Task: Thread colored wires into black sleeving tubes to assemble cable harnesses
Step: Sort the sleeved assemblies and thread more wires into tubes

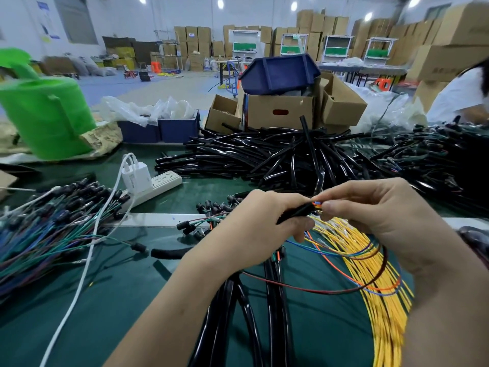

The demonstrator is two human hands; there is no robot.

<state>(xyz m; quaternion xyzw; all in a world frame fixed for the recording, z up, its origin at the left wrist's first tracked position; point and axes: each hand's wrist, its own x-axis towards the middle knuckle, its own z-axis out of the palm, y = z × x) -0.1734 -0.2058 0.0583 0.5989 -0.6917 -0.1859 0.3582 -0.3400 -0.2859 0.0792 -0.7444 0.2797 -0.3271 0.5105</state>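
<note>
Green bench [132, 287]: left grip [254, 226] clamps black sleeving tube [296, 211], steadying its mouth; right grip [383, 215] pinches coloured wire ends [317, 205] to feed.

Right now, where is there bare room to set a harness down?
Bare green mat lies between the white charger cable and the left forearm; a smaller strip beside the white power strip. Crowded: black tube pile, yellow wires.

Bright overhead ceiling lamps [294, 6], glare on black tubes [264, 152], blurred, warped edges
</note>
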